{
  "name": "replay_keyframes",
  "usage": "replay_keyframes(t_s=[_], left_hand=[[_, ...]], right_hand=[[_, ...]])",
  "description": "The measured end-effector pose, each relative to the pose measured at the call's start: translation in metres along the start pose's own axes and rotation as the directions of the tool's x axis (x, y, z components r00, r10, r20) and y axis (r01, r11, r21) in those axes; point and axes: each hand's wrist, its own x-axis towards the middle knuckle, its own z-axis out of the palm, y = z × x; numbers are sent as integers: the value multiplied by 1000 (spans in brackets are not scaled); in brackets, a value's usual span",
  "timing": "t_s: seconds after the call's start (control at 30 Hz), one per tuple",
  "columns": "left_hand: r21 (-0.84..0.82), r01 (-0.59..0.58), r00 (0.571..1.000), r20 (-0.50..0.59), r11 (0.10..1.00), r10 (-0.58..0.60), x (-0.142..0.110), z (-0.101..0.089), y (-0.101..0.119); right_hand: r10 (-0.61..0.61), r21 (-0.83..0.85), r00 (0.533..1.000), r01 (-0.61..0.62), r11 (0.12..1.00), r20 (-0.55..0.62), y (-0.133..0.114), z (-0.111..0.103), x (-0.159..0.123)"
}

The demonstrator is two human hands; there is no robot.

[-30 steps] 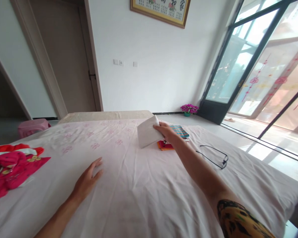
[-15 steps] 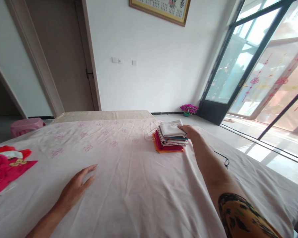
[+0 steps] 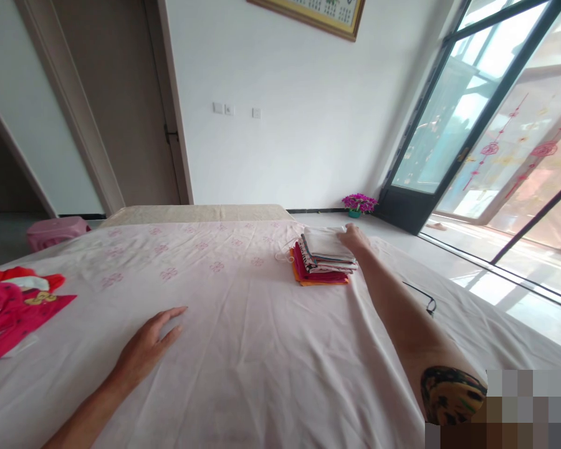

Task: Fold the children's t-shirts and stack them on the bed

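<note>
A small stack of folded cloths (image 3: 328,265) lies on the bed, with a white folded cloth (image 3: 325,242) on top and patterned, dark red and orange layers beneath. My right hand (image 3: 353,237) rests at the right edge of the white cloth, touching it. Its thumb and a finger look apart, though the far fingers are partly hidden. Over the bed sheet (image 3: 243,349), my left hand (image 3: 149,340) is open and holds nothing, its thumb apart from the fingers.
Bright pink and red clothing (image 3: 19,312) lies at the left. A thin black cord or strap (image 3: 430,305) rests right of my forearm. Beyond the bed are a pink stool (image 3: 58,232), a pot of purple flowers (image 3: 359,203) and a glass door (image 3: 430,125).
My right hand has shifted slightly on the white cloth, which now lies flatter over the stack. The left hand stays open over the sheet. The view has turned a little.
</note>
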Motion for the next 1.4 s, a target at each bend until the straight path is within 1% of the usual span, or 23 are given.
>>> replay_keyframes(t_s=[0.07,0.1,0.17,0.23,0.3,0.37,0.43,0.5,0.53,0.57,0.6,0.63,0.67,0.7,0.77,0.8,0.87,0.97,1.03,1.1,1.17,1.3,1.4], left_hand=[[5,-7,1000,-5,1000,7,0,0,0],[6,-12,1000,-3,1000,12,0,0,0],[11,-26,1000,0,1000,26,-1,0,-1],[20,-47,999,-6,999,48,-1,1,-1],[31,-69,997,-16,997,70,-2,0,1],[35,-90,995,-29,995,92,-2,-2,4],[33,-109,993,-41,993,110,-2,-3,8],[26,-121,991,-51,992,122,-2,-5,13],[23,-124,991,-55,992,125,-2,-5,14],[20,-129,990,-54,991,130,-3,-5,16],[16,-136,989,-51,991,136,-3,-6,16],[13,-145,988,-47,989,146,-4,-6,16],[13,-155,987,-46,988,155,-5,-8,15],[18,-159,986,-51,987,160,-6,-10,12],[45,-143,985,-91,989,147,-7,-22,3],[64,-120,984,-127,991,127,-7,-32,-4],[98,-57,975,-208,994,76,-7,-59,-22],[177,63,929,-370,982,7,-6,-113,-54],[312,186,855,-519,932,3,-7,-146,-76],[366,348,742,-670,863,-15,-9,-169,-96],[349,457,673,-737,819,-62,-12,-180,-113],[288,546,665,-720,787,-198,-13,-178,-136],[278,570,653,-725,773,-220,-11,-175,-142]], right_hand=[[-99,-111,993,91,990,-66,-13,9,-11],[-164,-147,984,153,977,-65,-19,15,-18],[-308,-190,951,306,933,20,-26,31,-31],[-385,-214,912,408,887,142,-25,45,-40],[-399,-239,890,446,862,219,-20,53,-41],[-411,-249,881,463,851,235,-18,54,-40],[-402,-256,899,435,863,171,-25,51,-45],[-405,-246,914,396,885,18,-42,48,-65],[-422,-227,904,398,889,-65,-52,49,-82],[-468,-201,874,439,876,-129,-63,52,-103],[-532,-163,837,512,843,-123,-73,58,-126],[-584,-123,809,575,809,-64,-81,66,-150],[-620,-89,782,623,777,54,-88,77,-174],[-613,-69,773,628,775,162,-91,89,-196],[-521,-94,784,579,810,337,-91,112,-232],[-478,-132,795,555,821,373,-88,122,-244],[-433,-197,815,531,824,385,-80,136,-258],[-459,-217,818,546,809,345,-73,142,-262],[-472,-211,821,547,810,320,-73,140,-261],[-474,-205,827,542,815,301,-75,138,-260],[-473,-198,831,536,820,291,-78,135,-259],[-462,-182,844,517,837,273,-80,133,-259],[-455,-177,850,507,844,266,-80,134,-258]])
